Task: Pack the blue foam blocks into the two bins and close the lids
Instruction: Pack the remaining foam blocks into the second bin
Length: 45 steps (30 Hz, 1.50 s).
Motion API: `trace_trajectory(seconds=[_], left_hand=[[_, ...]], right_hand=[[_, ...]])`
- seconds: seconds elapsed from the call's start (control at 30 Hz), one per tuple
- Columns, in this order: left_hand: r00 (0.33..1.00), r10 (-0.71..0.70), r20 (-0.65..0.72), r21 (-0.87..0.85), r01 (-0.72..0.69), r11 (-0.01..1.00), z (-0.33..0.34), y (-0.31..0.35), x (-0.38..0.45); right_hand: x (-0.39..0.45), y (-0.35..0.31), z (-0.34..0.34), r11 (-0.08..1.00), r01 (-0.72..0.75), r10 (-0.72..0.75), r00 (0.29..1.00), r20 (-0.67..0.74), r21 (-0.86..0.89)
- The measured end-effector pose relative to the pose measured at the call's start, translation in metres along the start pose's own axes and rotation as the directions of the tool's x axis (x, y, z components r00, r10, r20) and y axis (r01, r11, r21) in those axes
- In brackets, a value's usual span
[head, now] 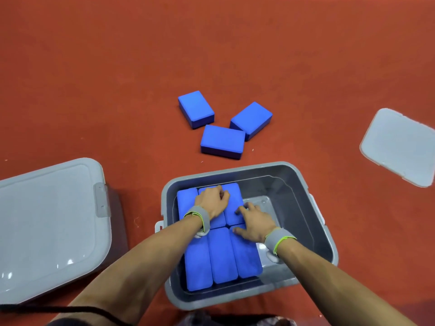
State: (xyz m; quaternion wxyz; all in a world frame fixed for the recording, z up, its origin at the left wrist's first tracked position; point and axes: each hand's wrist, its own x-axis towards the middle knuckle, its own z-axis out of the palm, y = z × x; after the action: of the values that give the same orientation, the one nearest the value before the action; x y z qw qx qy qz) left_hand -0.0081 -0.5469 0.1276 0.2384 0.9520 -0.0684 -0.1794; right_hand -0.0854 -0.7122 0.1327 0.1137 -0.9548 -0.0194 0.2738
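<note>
On a red carpeted floor [94, 78], my left hand [213, 200] presses knuckles-down, fingers curled, on the far row of blue foam blocks [221, 252] packed in the open grey bin [313, 222]. My right hand [255, 222] lies flat, fingers spread, on the blocks beside it, gripping nothing. Beyond the bin, three loose blocks [222, 141] cluster on the floor. A closed, lidded bin [50, 224] stands left; a loose lid [400, 147] lies far right.

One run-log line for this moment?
both hands press blocks in open bin | three blocks loose | lid off
</note>
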Motion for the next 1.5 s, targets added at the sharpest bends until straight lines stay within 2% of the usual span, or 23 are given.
trace_trajectory(seconds=[0.17,0.23,0.33,0.47,0.53,0.6,0.67,0.73,0.77,0.87,0.93,1.07,1.13,1.2,1.23,1.4,1.47,1.5], left_hand=[[0.993,0.067,-0.1,-0.047,-0.072,0.996,-0.025,0.02,0.05],[0.989,0.067,-0.129,-0.052,-0.074,0.996,-0.037,0.027,0.074],[0.993,0.003,-0.116,-0.073,-0.011,0.997,-0.05,0.032,0.117],[0.985,-0.17,-0.034,-0.212,0.16,0.964,-0.052,0.028,0.179],[0.951,-0.308,-0.013,-0.4,0.277,0.874,-0.046,0.016,0.219],[0.878,-0.478,0.024,-0.56,0.408,0.721,-0.034,0.004,0.267],[0.796,-0.604,0.042,-0.627,0.491,0.605,-0.026,-0.01,0.301],[0.744,-0.668,0.008,-0.632,0.522,0.573,-0.013,-0.021,0.335],[0.728,-0.684,-0.034,-0.606,0.53,0.594,-0.004,-0.026,0.352],[0.746,-0.634,-0.205,-0.561,0.441,0.701,0.01,-0.039,0.395],[0.749,-0.612,-0.255,-0.535,0.418,0.735,0.021,-0.041,0.422],[0.822,-0.556,-0.125,-0.381,0.478,0.792,0.057,-0.054,0.469],[0.837,-0.509,-0.203,-0.238,0.462,0.854,0.069,-0.06,0.468],[0.815,-0.473,-0.334,-0.17,0.442,0.881,0.073,-0.061,0.459],[0.804,-0.472,-0.36,-0.158,0.446,0.881,0.072,-0.061,0.454],[0.809,-0.509,-0.293,-0.214,0.463,0.86,0.059,-0.062,0.453],[0.804,-0.549,-0.227,-0.262,0.493,0.83,0.054,-0.065,0.452],[0.8,-0.569,-0.19,-0.302,0.504,0.809,0.053,-0.067,0.45]], right_hand=[[0.039,-0.005,-0.061,0.992,0.081,-0.056,0.969,-0.241,0.097],[0.063,-0.005,-0.086,0.973,0.103,-0.038,0.955,-0.295,0.206],[0.115,0.004,-0.118,0.898,0.118,0.028,0.947,-0.321,0.425],[0.184,0.023,-0.149,0.843,0.064,0.133,0.938,-0.321,0.534],[0.222,0.035,-0.156,0.853,-0.006,0.178,0.943,-0.28,0.521],[0.271,0.053,-0.159,0.89,-0.08,0.195,0.957,-0.215,0.449],[0.307,0.068,-0.159,0.91,-0.119,0.202,0.964,-0.175,0.396],[0.352,0.087,-0.152,0.903,-0.144,0.224,0.962,-0.158,0.405],[0.374,0.098,-0.147,0.888,-0.157,0.251,0.953,-0.172,0.431],[0.426,0.122,-0.135,0.835,-0.158,0.34,0.901,-0.268,0.527],[0.455,0.133,-0.13,0.832,-0.141,0.375,0.856,-0.356,0.537],[0.495,0.134,-0.094,0.888,-0.193,0.394,0.788,-0.473,0.417],[0.491,0.128,-0.068,0.93,-0.191,0.35,0.717,-0.602,0.313],[0.49,0.125,-0.05,0.946,-0.176,0.321,0.65,-0.689,0.273],[0.49,0.124,-0.048,0.945,-0.173,0.322,0.639,-0.699,0.277],[0.493,0.129,-0.058,0.913,-0.128,0.379,0.613,-0.693,0.386],[0.496,0.133,-0.06,0.861,-0.11,0.464,0.57,-0.679,0.496],[0.497,0.135,-0.063,0.798,-0.105,0.546,0.545,-0.637,0.594]])
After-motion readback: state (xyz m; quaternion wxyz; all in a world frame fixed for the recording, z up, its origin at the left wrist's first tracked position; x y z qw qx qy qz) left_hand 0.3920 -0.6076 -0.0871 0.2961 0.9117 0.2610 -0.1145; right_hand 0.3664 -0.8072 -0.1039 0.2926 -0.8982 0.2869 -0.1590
